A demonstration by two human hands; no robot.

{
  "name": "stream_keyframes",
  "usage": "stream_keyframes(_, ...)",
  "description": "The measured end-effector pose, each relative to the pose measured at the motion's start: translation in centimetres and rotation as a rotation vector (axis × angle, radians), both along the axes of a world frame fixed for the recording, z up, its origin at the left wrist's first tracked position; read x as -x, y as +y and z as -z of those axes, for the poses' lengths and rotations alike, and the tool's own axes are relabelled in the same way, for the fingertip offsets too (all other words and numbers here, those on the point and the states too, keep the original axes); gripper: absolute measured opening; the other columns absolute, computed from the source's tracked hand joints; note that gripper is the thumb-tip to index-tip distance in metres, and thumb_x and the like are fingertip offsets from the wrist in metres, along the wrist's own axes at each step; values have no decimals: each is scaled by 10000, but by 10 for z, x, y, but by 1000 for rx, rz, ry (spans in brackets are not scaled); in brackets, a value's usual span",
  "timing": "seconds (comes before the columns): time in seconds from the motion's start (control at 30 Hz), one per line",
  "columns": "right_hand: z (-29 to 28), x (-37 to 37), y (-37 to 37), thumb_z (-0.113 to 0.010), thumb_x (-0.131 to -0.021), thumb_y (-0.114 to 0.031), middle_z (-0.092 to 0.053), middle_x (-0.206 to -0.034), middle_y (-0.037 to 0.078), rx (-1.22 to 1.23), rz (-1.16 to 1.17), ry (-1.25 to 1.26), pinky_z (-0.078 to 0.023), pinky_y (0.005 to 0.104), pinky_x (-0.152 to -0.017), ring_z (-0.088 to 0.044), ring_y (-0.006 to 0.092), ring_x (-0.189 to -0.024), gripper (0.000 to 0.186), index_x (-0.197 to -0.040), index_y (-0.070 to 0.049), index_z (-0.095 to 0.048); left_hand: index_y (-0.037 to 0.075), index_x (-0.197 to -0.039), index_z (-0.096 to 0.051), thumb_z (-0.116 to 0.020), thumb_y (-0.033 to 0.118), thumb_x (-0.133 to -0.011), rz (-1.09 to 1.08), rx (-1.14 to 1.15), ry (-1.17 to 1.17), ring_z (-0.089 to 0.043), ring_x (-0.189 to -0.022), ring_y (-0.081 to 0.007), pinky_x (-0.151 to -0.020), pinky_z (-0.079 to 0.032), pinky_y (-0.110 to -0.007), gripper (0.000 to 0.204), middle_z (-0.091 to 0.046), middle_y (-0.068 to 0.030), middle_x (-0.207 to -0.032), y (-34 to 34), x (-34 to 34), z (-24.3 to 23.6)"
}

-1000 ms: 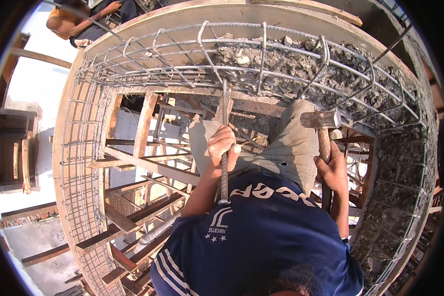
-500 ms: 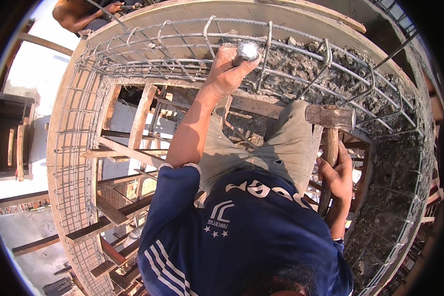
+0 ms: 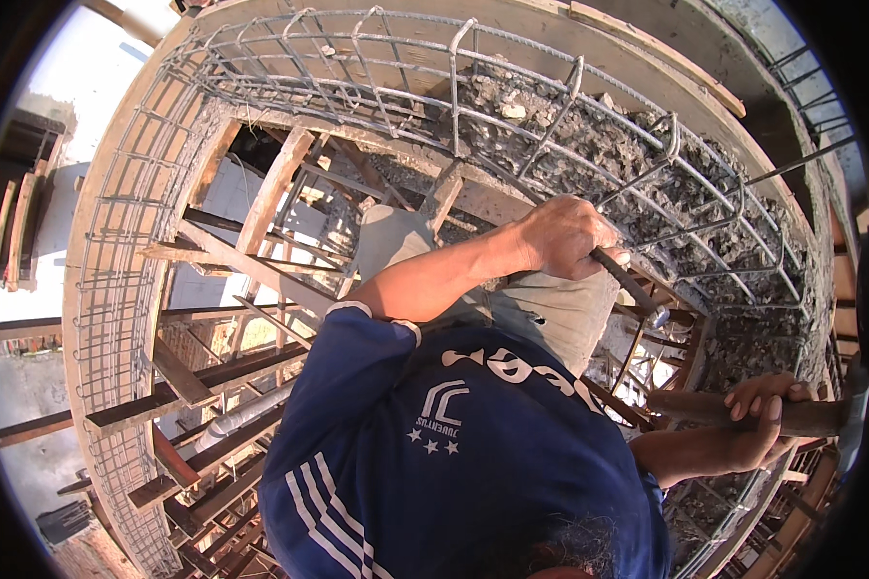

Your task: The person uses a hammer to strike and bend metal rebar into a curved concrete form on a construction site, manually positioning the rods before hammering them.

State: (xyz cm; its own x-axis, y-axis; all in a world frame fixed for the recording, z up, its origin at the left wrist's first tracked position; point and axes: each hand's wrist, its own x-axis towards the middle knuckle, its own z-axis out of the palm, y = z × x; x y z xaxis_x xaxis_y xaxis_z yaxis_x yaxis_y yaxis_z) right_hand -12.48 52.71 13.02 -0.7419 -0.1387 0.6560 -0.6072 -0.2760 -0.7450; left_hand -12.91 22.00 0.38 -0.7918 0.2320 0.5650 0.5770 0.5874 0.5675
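My left hand (image 3: pixel 562 236) is closed around a dark steel chisel (image 3: pixel 628 280). The chisel slants down to the right, its shiny end nearest me and its other end hidden by my fist. My left fist is in front of my right knee, beside the steel reinforcement cage (image 3: pixel 512 121). Out to the right, my right hand (image 3: pixel 768 415) grips the wooden handle of a sledgehammer (image 3: pixel 695 405). The hammer's head shows only partly, at the dark right rim of the picture. Rough, broken grey concrete (image 3: pixel 628 159) fills the cage ahead of me.
Wooden formwork boards (image 3: pixel 97 270) curve around the cage on the left. Below me, timber props and planks (image 3: pixel 203 386) cross at several heights, with gaps between them. Rebar stubs (image 3: pixel 801 159) stick out at the upper right.
My left hand has come back from the cage toward my right knee with the chisel, now tilted. My right hand has swung the sledgehammer outward to the right. The view has shifted slightly.
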Motion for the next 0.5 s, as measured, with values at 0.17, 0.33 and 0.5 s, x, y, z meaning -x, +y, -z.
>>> stream_keyframes(0.17, 28, -4, 25, -587, -914, -56, -466, -686, 72, 51, 29, -27, -464, 316, -429, -464, 145, -469, 282, -1173, 1, -492, 33, -591, -591, -631, 283, -892, 41, 42, -48, -589, -556, -389, -519, -461, -454, 393, -570, -173, -563, 12, 9, 17)
stream_keyframes(0.33, 36, -15, 77, -572, -936, -107, -439, -675, 51, 157, 34, 64, -467, 321, -473, -463, 137, -496, 289, -1203, -13, -513, 37, -620, -610, -661, 252, -884, 103, 90, -88, -587, -597, -405, -536, -460, -468, 344, -595, -168, -605, 30, 6, 26)
stream_keyframes(0.5, 25, -31, 132, -558, -918, -169, -450, -684, 20, 367, 161, 270, -455, 304, -555, -482, 125, -539, 146, -1016, -62, -574, 36, -594, -506, -690, 233, -878, 31, 108, -100, -518, -541, -407, -494, -385, -464, 393, -509, -151, -567, 26, 14, 20)
